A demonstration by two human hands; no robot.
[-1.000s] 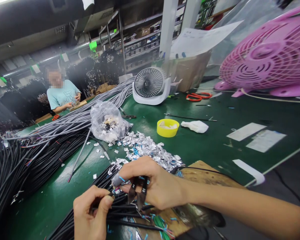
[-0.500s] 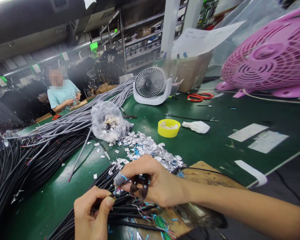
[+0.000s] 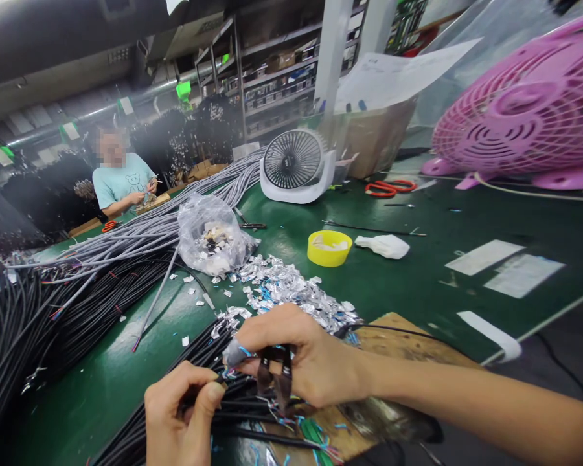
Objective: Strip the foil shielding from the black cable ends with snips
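Head view: left hand [image 3: 168, 404], fingers pinched together, grips black cable [image 3: 220, 380] near its end, just beside right hand [image 3: 311, 356]. Right fingers curl round cutters [image 3: 284, 385]; whether they also pinch wires [image 3: 230, 373], cannot tell. Cable likely light, springy; wires probably fragile, best hold behind them. Foil scraps [image 3: 291, 285] crowd far side; worktop [image 3: 398, 291] edge right, more room beyond board [image 3: 393, 321].

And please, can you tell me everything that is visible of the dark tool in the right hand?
The dark tool looks metallic, with two stubby prongs apart and pointing downward. The right hand holds it and hides the rest. It is over black cables with coloured wire ends; whether the prongs touch them, I cannot tell.
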